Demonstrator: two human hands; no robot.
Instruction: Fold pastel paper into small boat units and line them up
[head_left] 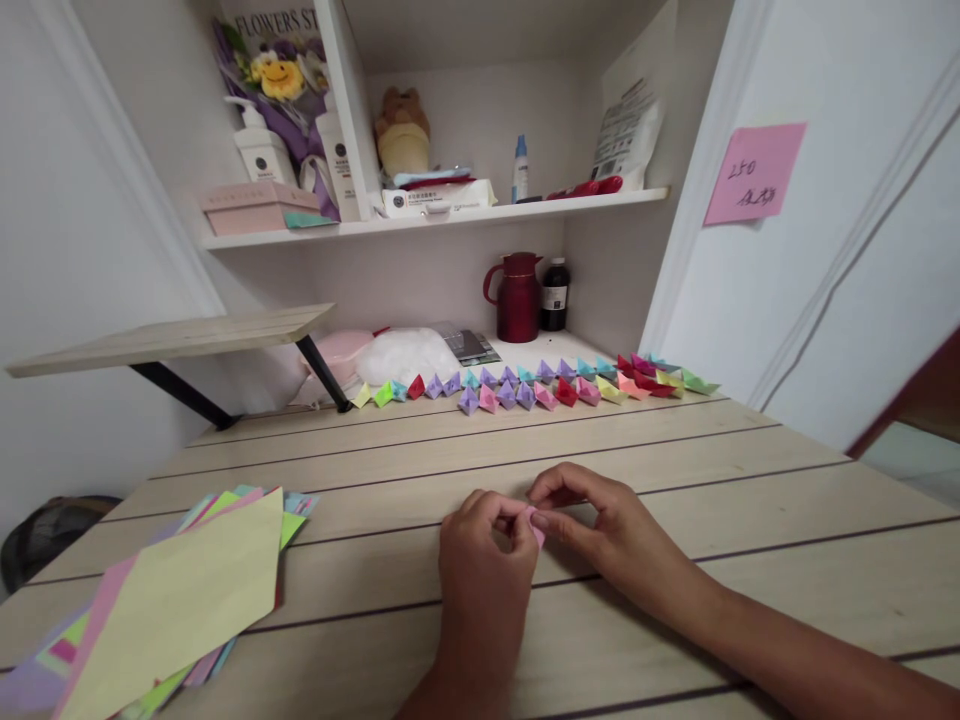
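Note:
My left hand [480,560] and my right hand [592,520] meet over the wooden table [675,480], near its front. Both pinch a small folded piece of pink paper [535,525] between their fingertips; most of it is hidden by the fingers. A stack of coloured paper sheets [180,590], with a pale yellow sheet on top, lies at the front left of the table. Along the far edge of the table stand two rows of several small folded paper shapes [540,385] in purple, pink, red, green and blue.
A small raised wooden shelf board [180,335] on black legs stands at the back left. Behind the rows are a dark red jug [517,295], a dark bottle [555,293] and a white bag [405,355]. A pink note [754,172] sticks on the right wall.

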